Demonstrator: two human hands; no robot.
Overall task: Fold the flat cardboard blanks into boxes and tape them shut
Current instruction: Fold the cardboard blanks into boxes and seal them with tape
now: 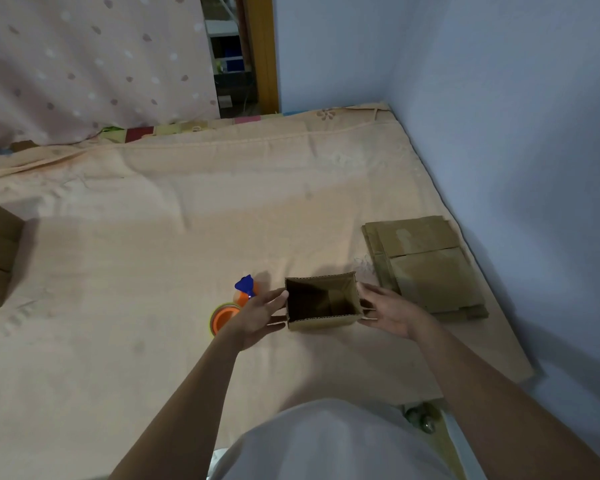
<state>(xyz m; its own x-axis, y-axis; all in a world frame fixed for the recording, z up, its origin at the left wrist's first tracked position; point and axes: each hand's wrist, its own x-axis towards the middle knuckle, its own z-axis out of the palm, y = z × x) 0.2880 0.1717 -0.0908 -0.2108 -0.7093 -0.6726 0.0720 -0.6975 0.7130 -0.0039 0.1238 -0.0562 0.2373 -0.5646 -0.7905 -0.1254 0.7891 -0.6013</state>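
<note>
The half-formed cardboard box [321, 301] stands opened into a tube on the peach bedsheet [153, 220], its dark mouth facing up, squarely between the two hands. The left hand [257, 315] and right hand [390, 311] press flat against its opposite short sides, fingers mostly straight, thumbs seemingly under the near edge. The tape dispenser [231, 306] lies just behind the left hand, so that hand is likelier to fetch it, while the stack of flat blanks [426, 265] waits near the right hand.
</note>
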